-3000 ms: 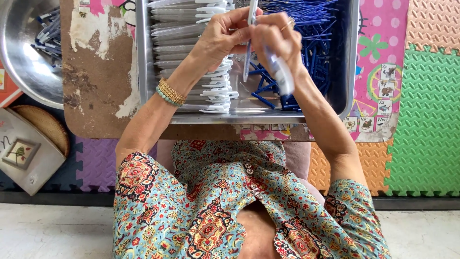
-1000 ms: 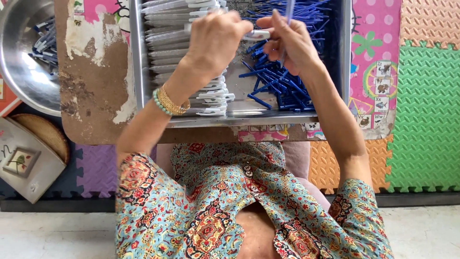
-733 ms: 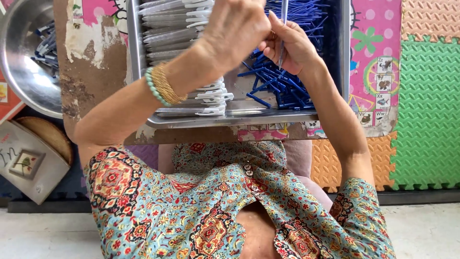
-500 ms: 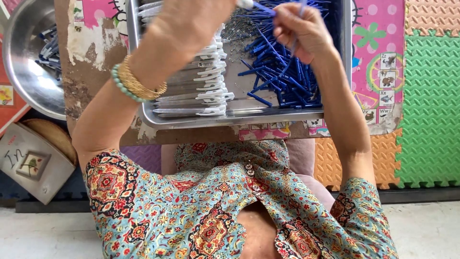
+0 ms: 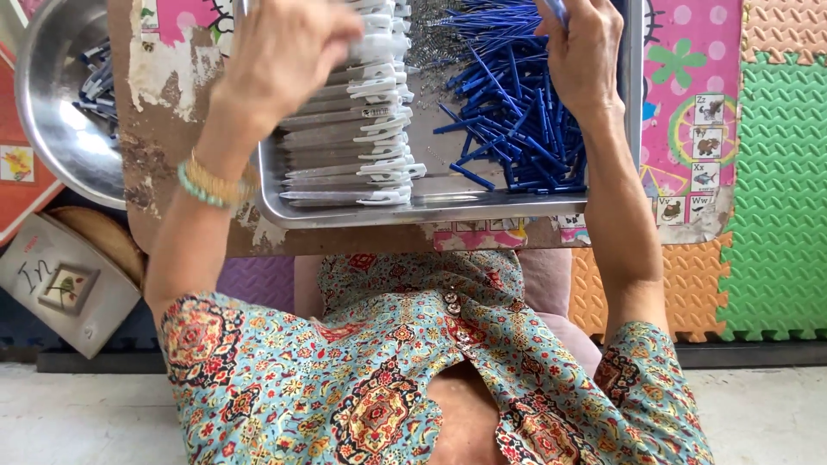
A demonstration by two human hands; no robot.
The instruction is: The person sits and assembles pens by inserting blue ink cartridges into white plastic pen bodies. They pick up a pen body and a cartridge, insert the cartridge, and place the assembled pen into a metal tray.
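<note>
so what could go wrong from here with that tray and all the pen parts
The blue tubes lie in a loose heap under the right hand; a careless grab could flick some over the tray rim. The left hand hangs over the stacked white-capped barrels; brushing them might topple the row.

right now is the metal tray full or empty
Nearly full: the metal tray holds a stacked row of white-clipped pieces on one side and a heap of blue sticks on the other.

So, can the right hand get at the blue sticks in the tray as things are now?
Probably yes. The right hand is directly over the blue sticks, which lie loose and uncovered in the tray. The left hand is over the white pieces, out of the way.
</note>
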